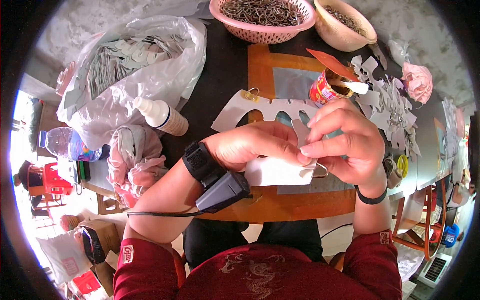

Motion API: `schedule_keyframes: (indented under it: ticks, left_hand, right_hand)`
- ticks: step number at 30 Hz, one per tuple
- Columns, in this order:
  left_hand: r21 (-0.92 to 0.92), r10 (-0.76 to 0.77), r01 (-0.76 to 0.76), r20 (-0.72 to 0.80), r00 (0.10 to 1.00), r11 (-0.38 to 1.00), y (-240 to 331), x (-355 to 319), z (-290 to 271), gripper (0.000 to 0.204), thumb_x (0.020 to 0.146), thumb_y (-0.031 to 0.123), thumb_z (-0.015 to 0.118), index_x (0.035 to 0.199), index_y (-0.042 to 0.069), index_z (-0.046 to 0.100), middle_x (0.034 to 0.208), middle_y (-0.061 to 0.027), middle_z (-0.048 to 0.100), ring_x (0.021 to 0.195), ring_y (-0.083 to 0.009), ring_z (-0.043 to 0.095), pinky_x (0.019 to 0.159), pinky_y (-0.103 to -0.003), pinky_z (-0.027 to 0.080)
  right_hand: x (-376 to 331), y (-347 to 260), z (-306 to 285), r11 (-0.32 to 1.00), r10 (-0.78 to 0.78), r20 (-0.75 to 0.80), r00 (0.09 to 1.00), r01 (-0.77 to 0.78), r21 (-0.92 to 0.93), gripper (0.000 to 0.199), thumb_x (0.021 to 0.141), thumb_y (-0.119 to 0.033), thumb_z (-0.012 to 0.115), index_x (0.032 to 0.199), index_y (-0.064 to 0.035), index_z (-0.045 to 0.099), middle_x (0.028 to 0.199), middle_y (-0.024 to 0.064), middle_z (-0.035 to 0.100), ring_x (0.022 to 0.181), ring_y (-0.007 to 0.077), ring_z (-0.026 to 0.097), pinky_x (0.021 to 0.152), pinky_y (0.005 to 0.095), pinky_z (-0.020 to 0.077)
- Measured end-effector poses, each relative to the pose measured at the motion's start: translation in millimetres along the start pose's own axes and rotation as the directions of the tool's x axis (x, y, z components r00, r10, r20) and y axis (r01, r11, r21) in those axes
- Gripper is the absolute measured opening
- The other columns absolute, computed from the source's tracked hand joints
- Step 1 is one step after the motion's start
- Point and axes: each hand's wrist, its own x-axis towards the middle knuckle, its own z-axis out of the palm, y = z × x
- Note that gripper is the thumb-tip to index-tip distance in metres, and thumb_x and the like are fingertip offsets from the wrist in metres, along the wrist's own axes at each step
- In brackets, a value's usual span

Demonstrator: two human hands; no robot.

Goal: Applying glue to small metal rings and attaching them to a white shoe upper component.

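A red sleeve (145, 265) is seen nearest. Left hand (250, 146), strapped with a black wrist device (212, 175), is closed on a white card strip (275, 170) over the table's near edge. Right hand (345, 145) is pinched on the strip's tab beside a metal ring (321, 171). A red can (325, 87) is noted farther right.

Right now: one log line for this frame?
left hand: holds white card strip | right hand: pinches strip at metal ring | nearby: open tin can, pink basket
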Motion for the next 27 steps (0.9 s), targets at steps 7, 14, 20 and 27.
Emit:
schedule_keyframes:
  ticks: [7, 14, 20, 27]
  left_hand:
    - [0.049, -0.072, 0.074, -0.038, 0.997, 0.996, 3, -1, -1, 0.023, 0.079, 0.017, 0.071, 0.091, 0.000, 0.063, 0.084, -0.0073, 0.067, 0.072, -0.0142, 0.062, 0.064, -0.024, 0.046]
    - [0.098, 0.093, -0.088, -0.053, 0.994, 0.991, 9, 5, -1, 0.067, 0.092, 0.060, 0.042, 0.102, -0.001, 0.066, 0.085, -0.0065, 0.066, 0.070, -0.0110, 0.058, 0.061, -0.023, 0.043]
    - [0.184, 0.483, -0.449, -0.248, 0.840, 0.874, 3, 13, 0, 0.079, 0.091, 0.068, 0.033, 0.110, -0.002, 0.063, 0.091, -0.0071, 0.064, 0.079, -0.0111, 0.059, 0.073, -0.025, 0.047]
    - [0.549, 0.725, -0.560, -0.132, 0.676, 0.621, 6, 9, 7, 0.069, 0.086, 0.060, 0.048, 0.111, -0.003, 0.061, 0.100, -0.0085, 0.064, 0.089, -0.0132, 0.058, 0.078, -0.027, 0.045]
  right_hand:
    - [-2, 0, -3, 1.000, -0.015, -0.028, 0.999, 0.015, -0.010, 0.022, 0.066, -0.010, 0.077, 0.087, -0.0092, 0.071, 0.082, 0.0010, 0.062, 0.074, 0.0199, 0.059, 0.067, 0.0319, 0.0451]
    - [-7, 2, -11, 0.992, 0.119, -0.122, 0.985, -0.113, 0.052, 0.016, 0.071, -0.005, 0.077, 0.083, -0.0042, 0.067, 0.083, 0.0062, 0.064, 0.075, 0.0202, 0.060, 0.070, 0.0317, 0.0473]
    - [-11, 4, -8, 0.931, 0.358, -0.272, 0.893, -0.319, 0.180, 0.012, 0.076, 0.001, 0.072, 0.084, 0.0019, 0.062, 0.085, 0.0095, 0.064, 0.079, 0.0182, 0.060, 0.073, 0.0286, 0.0473]
    - [-15, 8, -4, 0.845, 0.518, -0.258, 0.816, -0.440, 0.305, 0.010, 0.081, -0.002, 0.070, 0.087, 0.0028, 0.064, 0.084, 0.0061, 0.064, 0.078, 0.0118, 0.059, 0.072, 0.0248, 0.0473]
